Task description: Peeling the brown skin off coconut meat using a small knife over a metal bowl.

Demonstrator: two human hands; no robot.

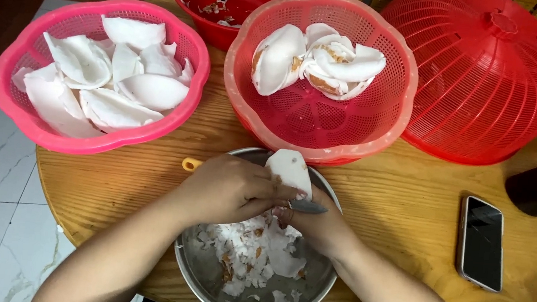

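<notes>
Left hand [228, 190] grips yellow-handled knife [306, 206]; right hand [314, 224] clasps white curved coconut piece [289, 171] over round steel bowl [204, 276] of white shavings, near edge of round wooden desk [408, 204]; pink plastic basket [22, 55] far left.

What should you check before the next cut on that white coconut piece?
1. Coconut piece held firmly: ok, the right hand grips its lower end.
2. Knife under control: ok, the left hand holds it, blade showing.
3. Fingers away from the edge: cannot tell, both hands overlap there.
4. Steel bowl below to catch peelings: ok, peelings lie in it.
5. Room in the pink basket of white pieces: ok.
6. Phone away from the cutting: ok, off to the right.
</notes>
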